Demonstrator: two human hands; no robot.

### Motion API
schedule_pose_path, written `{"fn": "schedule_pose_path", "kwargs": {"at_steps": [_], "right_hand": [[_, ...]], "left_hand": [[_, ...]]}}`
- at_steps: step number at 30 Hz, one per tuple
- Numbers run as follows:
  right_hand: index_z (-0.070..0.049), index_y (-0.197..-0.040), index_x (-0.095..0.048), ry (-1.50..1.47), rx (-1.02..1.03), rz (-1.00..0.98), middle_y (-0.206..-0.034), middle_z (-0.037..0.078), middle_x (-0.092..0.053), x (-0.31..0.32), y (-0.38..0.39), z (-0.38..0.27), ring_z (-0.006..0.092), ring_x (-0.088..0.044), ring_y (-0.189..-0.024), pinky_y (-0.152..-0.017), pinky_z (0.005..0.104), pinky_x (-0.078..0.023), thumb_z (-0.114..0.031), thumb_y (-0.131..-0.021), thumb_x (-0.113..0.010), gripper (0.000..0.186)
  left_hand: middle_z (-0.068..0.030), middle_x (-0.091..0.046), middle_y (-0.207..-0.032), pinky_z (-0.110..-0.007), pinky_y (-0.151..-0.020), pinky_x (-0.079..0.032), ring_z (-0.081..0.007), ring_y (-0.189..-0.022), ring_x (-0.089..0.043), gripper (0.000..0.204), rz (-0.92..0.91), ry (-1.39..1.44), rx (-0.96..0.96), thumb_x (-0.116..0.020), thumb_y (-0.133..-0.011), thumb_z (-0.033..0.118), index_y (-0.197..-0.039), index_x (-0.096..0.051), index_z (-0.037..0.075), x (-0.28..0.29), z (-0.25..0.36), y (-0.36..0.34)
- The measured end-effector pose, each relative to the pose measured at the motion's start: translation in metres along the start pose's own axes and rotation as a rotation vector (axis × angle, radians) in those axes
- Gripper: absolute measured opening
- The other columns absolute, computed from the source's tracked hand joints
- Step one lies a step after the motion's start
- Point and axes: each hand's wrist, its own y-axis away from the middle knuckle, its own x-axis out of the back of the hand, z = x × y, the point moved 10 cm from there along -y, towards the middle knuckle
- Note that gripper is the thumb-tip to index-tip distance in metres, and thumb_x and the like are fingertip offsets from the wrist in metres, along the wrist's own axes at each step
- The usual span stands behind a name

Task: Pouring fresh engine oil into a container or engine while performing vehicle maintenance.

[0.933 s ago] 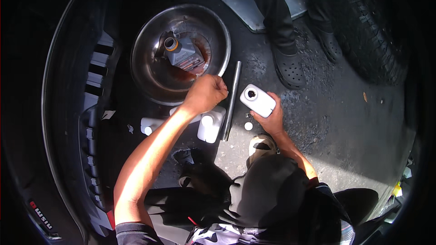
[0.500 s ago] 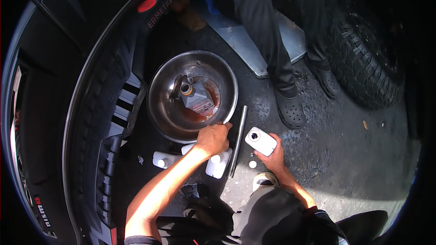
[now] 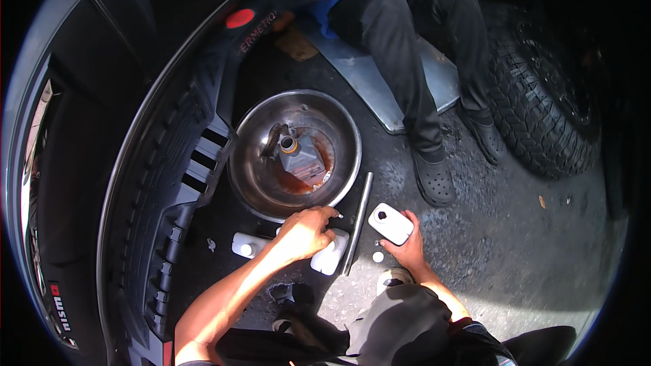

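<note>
My left hand (image 3: 313, 230) is over white bottles (image 3: 247, 247) near the basin's lower rim, fingers partly curled, with a tiny pale object at the fingertips that I cannot make out. My right hand (image 3: 409, 247) grips an uncapped white bottle (image 3: 393, 230) with a dark opening. Between my hands lies a metal tube (image 3: 357, 220); a round white cap (image 3: 378, 257) lies below the held bottle. The steel basin (image 3: 342, 129) holds a grey container (image 3: 302, 163) with an orange-ringed neck, sitting in reddish-brown liquid.
A co-worker's legs (image 3: 410, 74) and clogs (image 3: 434, 183) extend over a metal sheet (image 3: 366, 91) ahead, beside a large tire (image 3: 536, 115). A dark vehicle bumper with step (image 3: 156, 183) curves along my left. Some debris (image 3: 211, 245) lies on the dark ground.
The view has tilted up, showing more of the co-worker and vehicle. My left hand has shifted slightly from the basin's rim toward the bottles. My right hand still holds its bottle.
</note>
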Motion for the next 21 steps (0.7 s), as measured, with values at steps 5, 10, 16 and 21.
{"fn": "schedule_pose_path", "kwargs": {"at_steps": [5,10,16,21], "right_hand": [[-0.001,-0.148,-0.026,-0.059,-0.024,-0.038,-0.136,0.023,-0.052,-0.003,0.005,0.003,0.0345,-0.055,-0.123,-0.106,0.0427,-0.042,-0.021,-0.065,-0.091,0.108],[-0.003,-0.149,-0.027,-0.015,-0.081,-0.052,-0.141,0.024,-0.049,-0.003,0.004,0.003,0.0370,-0.051,-0.128,-0.107,0.0444,-0.042,-0.025,-0.065,-0.092,0.108],[-0.004,-0.151,-0.025,0.096,-0.115,-0.107,-0.145,0.024,-0.044,0.010,0.014,-0.007,0.0370,-0.046,-0.134,-0.111,0.0441,-0.038,-0.023,-0.065,-0.090,0.109],[-0.001,-0.150,-0.026,0.179,-0.106,0.009,-0.145,0.022,-0.042,0.058,0.014,-0.017,0.0356,-0.043,-0.136,-0.114,0.0431,-0.035,-0.016,-0.070,-0.085,0.101]], "left_hand": [[-0.0196,-0.066,-0.115,-0.042,-0.090,-0.051,-0.0345,-0.104,-0.065,0.044,0.106,0.115,-0.113,-0.063,-0.081,0.018,-0.122,-0.064,0.000,0.018,0.010,0.039],[-0.0161,-0.067,-0.114,-0.038,-0.083,-0.054,-0.0291,-0.099,-0.068,0.043,0.175,0.168,-0.237,-0.061,-0.082,0.011,-0.124,-0.064,0.003,0.021,0.007,0.062],[-0.0145,-0.067,-0.111,-0.037,-0.083,-0.052,-0.0264,-0.092,-0.066,0.042,-0.006,0.197,-0.096,-0.061,-0.085,0.013,-0.126,-0.061,0.004,0.009,-0.008,0.081],[-0.0129,-0.066,-0.109,-0.035,-0.080,-0.052,-0.0202,-0.087,-0.063,0.044,-0.002,0.284,-0.109,-0.060,-0.084,0.009,-0.127,-0.059,0.002,0.008,-0.020,0.085]]}}
